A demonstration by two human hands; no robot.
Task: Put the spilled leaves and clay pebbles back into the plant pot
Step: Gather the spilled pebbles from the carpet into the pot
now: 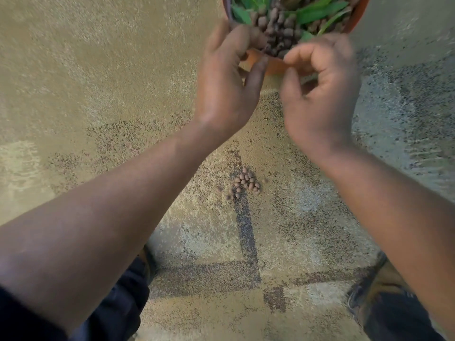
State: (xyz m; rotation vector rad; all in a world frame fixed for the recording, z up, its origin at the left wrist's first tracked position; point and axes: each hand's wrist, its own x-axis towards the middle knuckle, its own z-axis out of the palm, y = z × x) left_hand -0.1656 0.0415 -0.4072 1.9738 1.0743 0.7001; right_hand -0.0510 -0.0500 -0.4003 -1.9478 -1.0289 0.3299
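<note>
A round orange plastic plant pot point(275, 66) sits at the top of the view, cut off by the edge. It is full of small brown clay pebbles point(278, 33), bumpy and round like little beans, with long smooth green leaves point(320, 11) lying among them.

Both bare hands are up at the near rim of the pot. The left hand point(226, 80) has its fingers bent over the rim, and its fingertips reach in among the pebbles. The picture is blurry there, so I cannot tell if it holds any. The right hand point(320, 94) has its fingers curled in, with the thumb close to the first finger, just beside the rim. It is blurry too, and I cannot tell if something is pinched in it.

Lower down, between the two arms, a small heap of spilled brown clay pebbles point(245, 183) lies on the floor, well apart from the pot. A few loose ones sit just beside the heap.

The rough speckled stone floor point(98, 82) is sandy yellow with grainy dark patches and dark straight lines. Dark trouser legs point(128, 303) show at the bottom. No writing can be seen on anything.
</note>
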